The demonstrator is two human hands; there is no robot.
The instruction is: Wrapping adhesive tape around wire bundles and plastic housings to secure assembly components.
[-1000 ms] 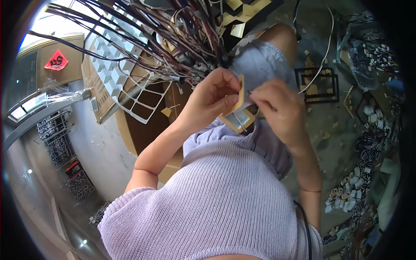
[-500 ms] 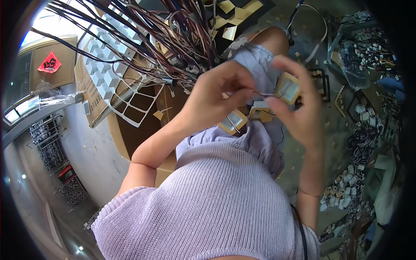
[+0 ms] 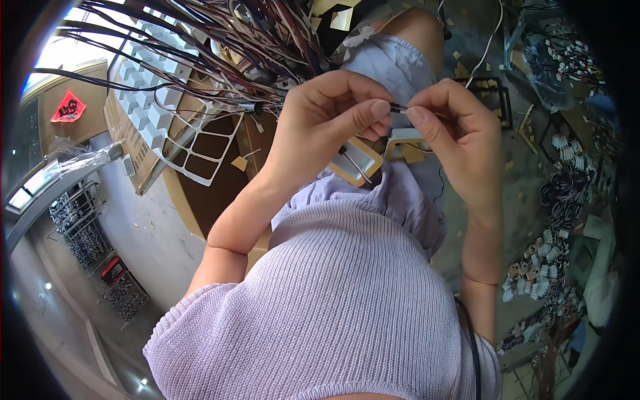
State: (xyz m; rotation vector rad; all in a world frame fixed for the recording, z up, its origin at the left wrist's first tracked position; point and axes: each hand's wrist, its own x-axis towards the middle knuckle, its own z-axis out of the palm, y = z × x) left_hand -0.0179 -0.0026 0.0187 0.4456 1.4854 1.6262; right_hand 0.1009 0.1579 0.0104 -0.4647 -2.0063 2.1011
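Over my lap, my left hand [image 3: 333, 113] pinches one end of a thin dark wire [image 3: 398, 107] between thumb and forefinger. My right hand [image 3: 460, 127] pinches the same wire a short way along, so only a short piece shows between the fingertips. Below the left hand lies a rectangular piece with a yellow rim and pale middle [image 3: 363, 172], a lead crossing it. A similar pale, yellow-edged piece [image 3: 407, 138] sits on my lap between the hands. What the curled fingers cover cannot be seen.
A thick bundle of wires [image 3: 247, 40] hangs at upper left, above a cardboard box [image 3: 183, 200] and a white lattice frame [image 3: 217, 147]. White blocks [image 3: 150, 100] stand behind it. At right, the floor holds a black frame [image 3: 505, 107], dark cables [image 3: 567, 190] and white connectors [image 3: 533, 270].
The yellow-rimmed piece at my right hand is no longer in sight there. Both hands are now close together, fingertips nearly meeting on the wire. The view has shifted slightly.
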